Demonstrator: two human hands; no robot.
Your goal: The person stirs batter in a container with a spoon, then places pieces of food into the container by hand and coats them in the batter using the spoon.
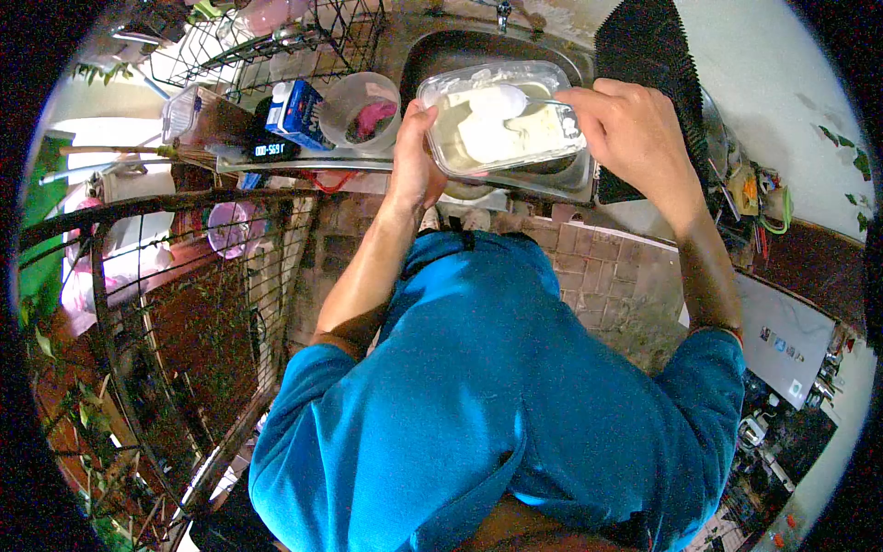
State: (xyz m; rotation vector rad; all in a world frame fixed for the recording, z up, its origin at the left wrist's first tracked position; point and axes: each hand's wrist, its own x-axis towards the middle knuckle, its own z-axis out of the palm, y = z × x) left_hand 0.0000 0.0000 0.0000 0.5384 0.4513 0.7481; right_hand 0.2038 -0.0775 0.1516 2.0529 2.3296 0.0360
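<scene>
My left hand point(416, 155) grips the left side of a clear rectangular container point(445, 158), its thumb up at the rim. The container is held tilted over the front of the metal sink point(425, 57). Pale, creamy stuff point(506, 140) lies inside it, smeared on the walls. In my right hand point(636, 131), closed near the container's right rim, is the handle of a spoon point(498, 102). The spoon's whitish bowl rests in or just over the cream; which of the two I cannot tell.
Left of the sink stand a translucent tub point(336, 103) with something pink inside, a blue carton point(298, 114) and a black wire rack point(267, 53). A faucet point(503, 13) is behind. A black ridged sheet point(647, 44) stands to the right. A metal railing point(184, 216) runs at left.
</scene>
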